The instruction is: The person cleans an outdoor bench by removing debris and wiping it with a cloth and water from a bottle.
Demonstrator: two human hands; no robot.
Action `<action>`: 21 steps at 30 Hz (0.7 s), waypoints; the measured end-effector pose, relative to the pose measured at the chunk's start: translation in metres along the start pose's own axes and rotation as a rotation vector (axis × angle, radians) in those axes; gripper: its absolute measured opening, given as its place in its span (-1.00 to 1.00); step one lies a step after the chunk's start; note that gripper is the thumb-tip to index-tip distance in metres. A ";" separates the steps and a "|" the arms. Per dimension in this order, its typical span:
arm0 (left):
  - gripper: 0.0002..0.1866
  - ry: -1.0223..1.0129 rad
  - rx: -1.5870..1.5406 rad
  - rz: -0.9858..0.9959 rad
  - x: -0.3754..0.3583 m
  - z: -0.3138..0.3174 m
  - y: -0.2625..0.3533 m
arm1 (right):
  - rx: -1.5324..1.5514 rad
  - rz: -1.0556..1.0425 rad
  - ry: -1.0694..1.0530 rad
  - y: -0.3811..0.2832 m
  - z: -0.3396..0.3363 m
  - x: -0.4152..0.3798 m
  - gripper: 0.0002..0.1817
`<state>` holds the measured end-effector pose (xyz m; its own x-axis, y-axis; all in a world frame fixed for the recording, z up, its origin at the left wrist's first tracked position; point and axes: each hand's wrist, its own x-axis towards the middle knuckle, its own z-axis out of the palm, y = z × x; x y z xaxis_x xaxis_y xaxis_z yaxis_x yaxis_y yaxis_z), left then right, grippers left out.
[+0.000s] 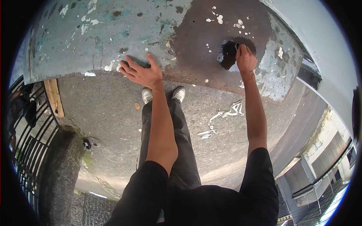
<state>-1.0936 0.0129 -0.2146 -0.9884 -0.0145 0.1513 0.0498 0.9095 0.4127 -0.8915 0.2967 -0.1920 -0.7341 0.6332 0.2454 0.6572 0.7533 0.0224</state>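
A large metal sheet (pixel 151 26) with worn grey-green paint, white spots and a brown patch lies before me. My left hand (pixel 142 71) rests on its near edge, fingers spread and holding nothing. On the right, my right hand (pixel 246 59) is closed over a dark, wet-looking area (pixel 228 54) inside the brown patch. Its fingers pinch something small with a thin dark loop or edge, too small to make out. The fingertips are at the right side of the dark area.
Both my shoes (pixel 179 94) stand on the concrete ground (pixel 109 109) below the sheet. White paint marks (pixel 228 113) are on the ground. Black railings (pixel 32 139) and a wooden board (pixel 54 98) stand at the left. A pale wall (pixel 324 45) borders the right.
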 end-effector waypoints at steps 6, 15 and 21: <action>-0.09 -0.011 0.013 -0.002 0.003 0.001 -0.003 | 0.025 -0.076 -0.165 0.010 -0.007 -0.009 -0.92; -0.09 0.002 0.009 -0.014 0.002 0.002 -0.002 | 0.209 0.011 -0.009 -0.009 -0.015 -0.004 -0.96; -0.08 -0.004 0.007 -0.010 0.002 0.001 -0.003 | 0.228 0.167 0.032 -0.009 -0.009 0.012 -0.89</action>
<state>-1.0956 0.0111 -0.2166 -0.9894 -0.0222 0.1435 0.0388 0.9121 0.4080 -0.9045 0.2962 -0.1809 -0.6111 0.7484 0.2577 0.7106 0.6621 -0.2380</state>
